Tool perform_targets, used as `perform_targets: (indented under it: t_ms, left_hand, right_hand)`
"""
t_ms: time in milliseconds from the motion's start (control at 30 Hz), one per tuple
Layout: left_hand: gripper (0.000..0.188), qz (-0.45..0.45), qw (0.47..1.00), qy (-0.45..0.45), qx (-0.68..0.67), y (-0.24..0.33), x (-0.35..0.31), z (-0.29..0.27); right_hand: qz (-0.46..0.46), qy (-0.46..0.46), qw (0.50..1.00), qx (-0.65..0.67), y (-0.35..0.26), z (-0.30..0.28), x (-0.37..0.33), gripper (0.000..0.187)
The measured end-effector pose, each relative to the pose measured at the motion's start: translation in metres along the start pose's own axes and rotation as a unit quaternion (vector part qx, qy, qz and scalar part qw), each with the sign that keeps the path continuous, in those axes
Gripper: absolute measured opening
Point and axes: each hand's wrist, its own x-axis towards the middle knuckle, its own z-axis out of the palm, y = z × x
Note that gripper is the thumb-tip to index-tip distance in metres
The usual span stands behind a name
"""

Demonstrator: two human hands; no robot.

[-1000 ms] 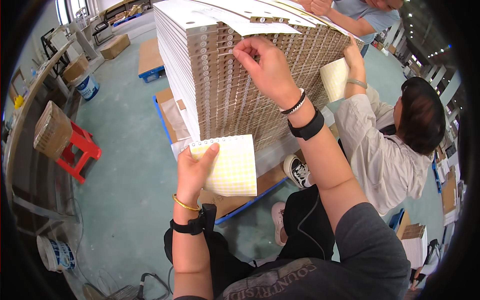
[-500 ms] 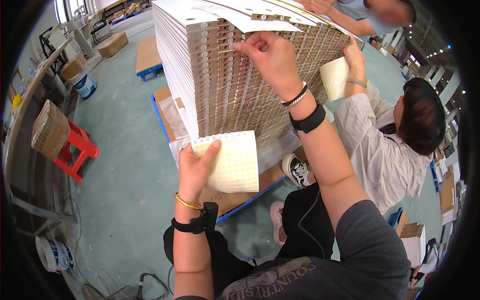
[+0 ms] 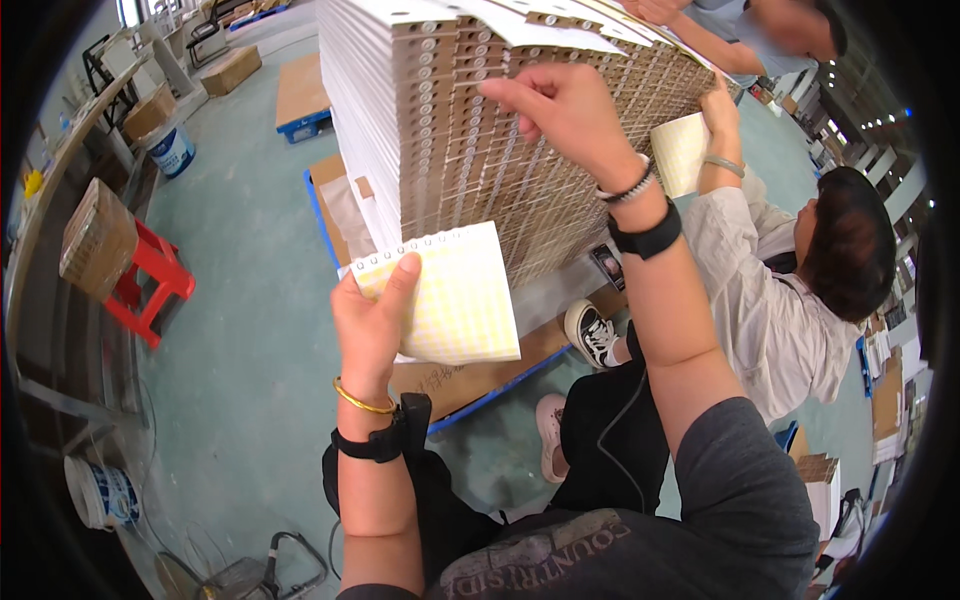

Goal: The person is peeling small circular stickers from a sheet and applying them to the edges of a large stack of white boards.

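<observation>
My left hand (image 3: 375, 310) grips a yellow-and-white checked sheet of round stickers (image 3: 455, 300), its thumb on the front. A row of small round stickers runs along the sheet's upper edge. Further up, my right hand (image 3: 560, 110) is closed in a pinch, its fingertips close to the drilled edges of a tall stack of white panels (image 3: 430, 150). Whatever those fingers hold is too small to make out, and I cannot tell whether they touch the stack. Round labels sit in columns on the brown panel edges nearest me.
At right, a co-worker in a light jacket (image 3: 740, 290) holds a similar sheet (image 3: 681, 155) against the stack. Another person (image 3: 730, 40) stands beyond. A blue pallet (image 3: 480, 400) lies beneath the stack. A red stool (image 3: 150, 285) bearing a wrapped carton (image 3: 100, 240) stands left.
My left hand has shifted slightly left and up, tilting the sheet. My right hand has moved slightly right, still pinched beside the panel edges. The view has shifted a little.
</observation>
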Motion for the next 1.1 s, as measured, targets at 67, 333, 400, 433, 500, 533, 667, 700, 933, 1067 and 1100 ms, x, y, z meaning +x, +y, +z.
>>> perform_targets:
  t_ms: [67, 333, 400, 433, 500, 533, 667, 700, 933, 1067, 1100]
  left_hand:
    - [0.024, 0.018, 1.0, 0.017, 0.0, 0.006, -0.001, 0.001]
    - [0.025, 0.069, 0.997, 0.039, 0.009, 0.013, -0.003, 0.0]
    - [0.025, 0.06, 0.997, 0.037, 0.007, 0.012, -0.003, 0.0]
    - [0.025, 0.053, 0.998, 0.035, 0.005, 0.012, -0.003, 0.0]
    - [0.024, 0.048, 0.998, 0.031, 0.002, 0.012, -0.001, -0.001]
    - [0.024, 0.044, 0.999, 0.026, -0.001, 0.011, -0.001, -0.001]
    - [0.023, 0.034, 0.999, 0.01, -0.029, 0.012, -0.001, 0.0]
    - [0.023, 0.031, 0.999, 0.01, -0.036, 0.013, -0.001, 0.0]
    - [0.023, 0.004, 0.998, 0.03, -0.057, 0.008, 0.001, -0.006]
    - [0.024, 0.01, 0.997, 0.03, -0.065, 0.007, 0.001, -0.008]
    - [0.025, 0.01, 0.998, 0.022, -0.061, 0.005, 0.001, -0.009]
  right_hand:
    - [-0.023, -0.155, 0.983, 0.095, -0.011, -0.006, -0.018, 0.023]
    - [-0.127, -0.262, 0.956, 0.031, -0.014, 0.014, -0.054, 0.015]
    - [-0.173, -0.221, 0.96, 0.007, -0.014, 0.015, -0.057, 0.013]
    - [-0.173, -0.222, 0.96, 0.008, -0.014, 0.016, -0.059, 0.013]
    - [-0.198, -0.189, 0.962, -0.012, -0.014, 0.017, -0.061, 0.01]
    - [-0.197, -0.189, 0.962, -0.013, -0.013, 0.017, -0.062, 0.01]
    - [-0.217, -0.192, 0.957, -0.022, -0.012, 0.016, -0.062, 0.008]
    - [-0.212, -0.206, 0.955, -0.032, -0.012, 0.016, -0.061, 0.008]
    - [-0.195, -0.173, 0.96, 0.1, 0.0, 0.024, -0.05, 0.012]
    - [-0.065, 0.008, 0.987, 0.147, 0.017, 0.026, -0.026, 0.017]
    - [-0.064, 0.007, 0.987, 0.148, 0.018, 0.026, -0.022, 0.017]
